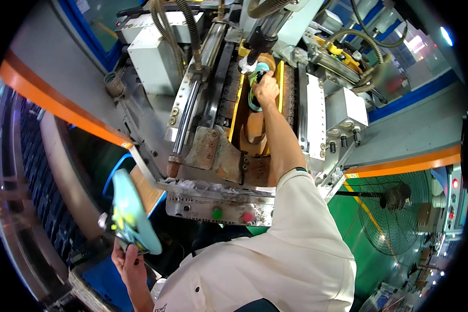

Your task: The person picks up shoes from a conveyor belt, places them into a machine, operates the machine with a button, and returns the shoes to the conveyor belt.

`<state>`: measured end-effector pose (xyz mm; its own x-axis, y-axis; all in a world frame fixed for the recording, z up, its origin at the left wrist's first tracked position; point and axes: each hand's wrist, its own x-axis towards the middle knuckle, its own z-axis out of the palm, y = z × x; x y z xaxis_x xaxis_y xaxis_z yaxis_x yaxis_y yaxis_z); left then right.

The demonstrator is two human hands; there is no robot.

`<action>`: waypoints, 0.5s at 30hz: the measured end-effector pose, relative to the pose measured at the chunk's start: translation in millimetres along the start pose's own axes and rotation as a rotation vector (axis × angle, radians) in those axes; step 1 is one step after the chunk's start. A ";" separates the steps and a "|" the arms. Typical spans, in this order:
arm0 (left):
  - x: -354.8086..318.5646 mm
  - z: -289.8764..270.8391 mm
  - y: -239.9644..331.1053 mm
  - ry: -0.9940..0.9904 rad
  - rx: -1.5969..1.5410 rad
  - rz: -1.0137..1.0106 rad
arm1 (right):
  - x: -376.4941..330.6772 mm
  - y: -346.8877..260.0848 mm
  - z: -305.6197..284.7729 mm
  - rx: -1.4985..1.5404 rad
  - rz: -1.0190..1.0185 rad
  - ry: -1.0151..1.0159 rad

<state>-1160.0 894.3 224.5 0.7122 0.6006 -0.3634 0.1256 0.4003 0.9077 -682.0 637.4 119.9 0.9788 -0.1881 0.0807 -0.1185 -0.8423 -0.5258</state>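
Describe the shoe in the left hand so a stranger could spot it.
Find the machine. Left of its front panel, the left hand holds a pale turquoise shoe with yellow patches. Unlike the shoe under the right hand, it is outside the machine.

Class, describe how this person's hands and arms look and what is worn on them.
The left hand and right hand are bare, without gloves. The right arm wears an off-white short sleeve with a dark trim at its edge. The left sleeve cannot be made out.
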 end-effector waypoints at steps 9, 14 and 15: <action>-59.7 -0.4 -44.2 0.284 -0.214 0.067 | 90.6 58.0 -4.3 0.037 -0.381 0.071; -59.0 14.3 -47.5 0.285 -0.211 0.072 | 160.8 -25.8 -174.9 0.495 -0.487 0.511; -57.5 21.6 -47.8 0.284 -0.232 0.084 | 157.5 -52.4 -187.4 0.564 -0.625 0.534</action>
<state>-1192.0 825.7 206.5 0.4892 0.7932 -0.3626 -0.1085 0.4679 0.8771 -553.0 557.3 318.9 0.6183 -0.1125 0.7779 0.6247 -0.5302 -0.5732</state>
